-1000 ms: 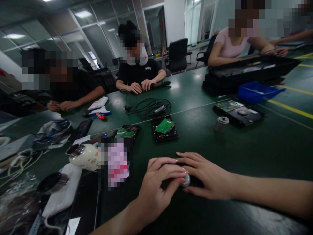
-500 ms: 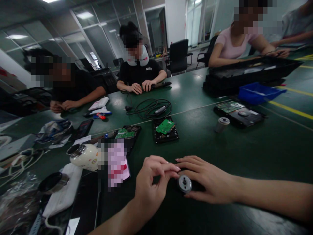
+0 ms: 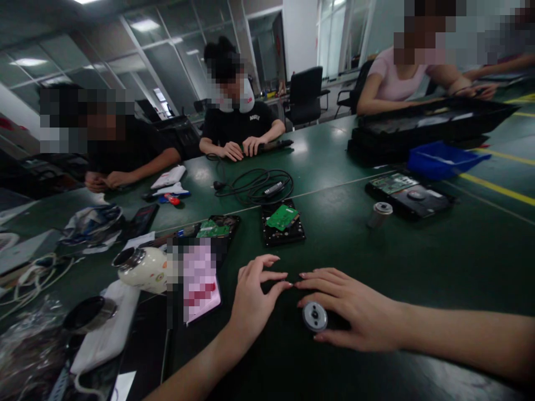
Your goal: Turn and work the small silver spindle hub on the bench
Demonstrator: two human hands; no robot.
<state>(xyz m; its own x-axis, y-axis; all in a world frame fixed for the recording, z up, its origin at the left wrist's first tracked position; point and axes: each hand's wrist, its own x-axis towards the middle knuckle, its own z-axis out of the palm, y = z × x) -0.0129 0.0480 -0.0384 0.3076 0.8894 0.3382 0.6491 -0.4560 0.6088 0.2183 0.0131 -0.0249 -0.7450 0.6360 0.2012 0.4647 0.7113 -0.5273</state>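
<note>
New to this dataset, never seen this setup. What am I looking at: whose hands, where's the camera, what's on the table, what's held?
No machine here: a person's two bare hands, filmed by one camera worn on the head, looking forward and down. The right hand rests on the green table around a small round metal disc. The left hand is just beside it, fingers curled, holding nothing. Farther off lie opened hard drives, a coiled cable, a white mug and a blue tray. Other people sit round the table.
</note>
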